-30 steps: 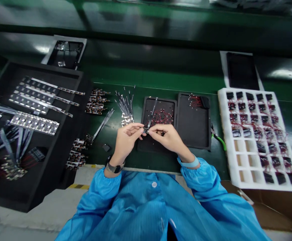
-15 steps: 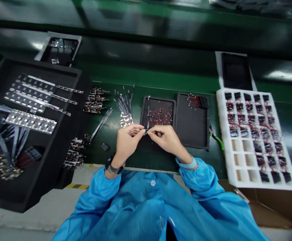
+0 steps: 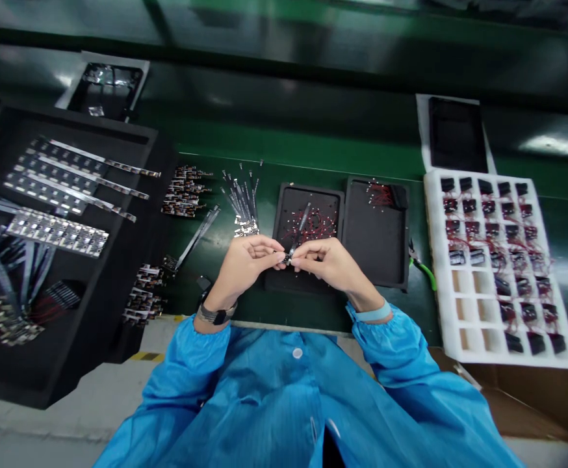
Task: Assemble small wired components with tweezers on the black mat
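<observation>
As I watch from the far end of the feed, the green bench runs the full width of the view. Blue smock fills the near middle. At left, a deep black box carries white-and-black board panels, loose strips and a tangle of red wire. At right, a white foam tray with rows of pockets, many holding black pieces with red leads.

Between them I note two shallow black trays side by side. Left tray: a loose heap of red wires. Right tray: a black block in the far right corner, more red wires beside it.

Both hands meet over the near part of the left tray. Left hand: thumb and fingertips pinched together on a small board; dark watch at the wrist. Right hand: also pinched, fingertips on the other side of that board; pale blue band at the wrist.

Smaller items: fanned ribbon strips lie just beyond the left hand; stacked parts sit beside the black box; green-handled pliers lie between right tray and foam tray. One dark ribbon slants up from the pinched board across the red wires. Markings on the board are too small for me to read.
</observation>
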The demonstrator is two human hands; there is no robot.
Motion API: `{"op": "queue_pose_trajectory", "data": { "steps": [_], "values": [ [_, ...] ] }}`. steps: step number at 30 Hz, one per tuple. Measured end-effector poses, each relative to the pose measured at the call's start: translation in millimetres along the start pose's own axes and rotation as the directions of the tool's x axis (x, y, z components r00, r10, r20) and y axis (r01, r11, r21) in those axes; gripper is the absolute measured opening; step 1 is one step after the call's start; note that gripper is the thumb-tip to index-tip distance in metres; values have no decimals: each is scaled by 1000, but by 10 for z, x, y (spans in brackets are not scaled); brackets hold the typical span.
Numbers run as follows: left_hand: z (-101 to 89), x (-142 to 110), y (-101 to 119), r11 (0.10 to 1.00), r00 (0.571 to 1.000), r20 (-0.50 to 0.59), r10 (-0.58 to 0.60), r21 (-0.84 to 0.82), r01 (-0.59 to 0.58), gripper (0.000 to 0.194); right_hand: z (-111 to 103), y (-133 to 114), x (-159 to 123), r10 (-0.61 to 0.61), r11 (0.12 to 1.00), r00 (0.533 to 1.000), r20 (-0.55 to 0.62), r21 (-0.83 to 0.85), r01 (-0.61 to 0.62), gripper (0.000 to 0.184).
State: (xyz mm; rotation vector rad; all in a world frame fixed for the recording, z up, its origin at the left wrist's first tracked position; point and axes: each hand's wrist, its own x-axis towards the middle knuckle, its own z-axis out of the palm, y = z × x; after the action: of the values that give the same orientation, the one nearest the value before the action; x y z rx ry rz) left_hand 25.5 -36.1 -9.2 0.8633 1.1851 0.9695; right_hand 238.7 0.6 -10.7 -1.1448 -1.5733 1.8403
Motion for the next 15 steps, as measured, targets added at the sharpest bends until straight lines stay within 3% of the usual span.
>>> {"op": "queue_pose_trajectory", "data": {
  "steps": [6,15],
  "values": [
    [-5,2,23,1000,999,48,-3,21,2,20,-17,-20,-31,-16,1000,1000,6,11,16,29],
    [21,-33,35,998,999,37,-5,59,3,22,-20,-44,-44,-19,1000,1000,25,-13,20,32]
  ]
}}
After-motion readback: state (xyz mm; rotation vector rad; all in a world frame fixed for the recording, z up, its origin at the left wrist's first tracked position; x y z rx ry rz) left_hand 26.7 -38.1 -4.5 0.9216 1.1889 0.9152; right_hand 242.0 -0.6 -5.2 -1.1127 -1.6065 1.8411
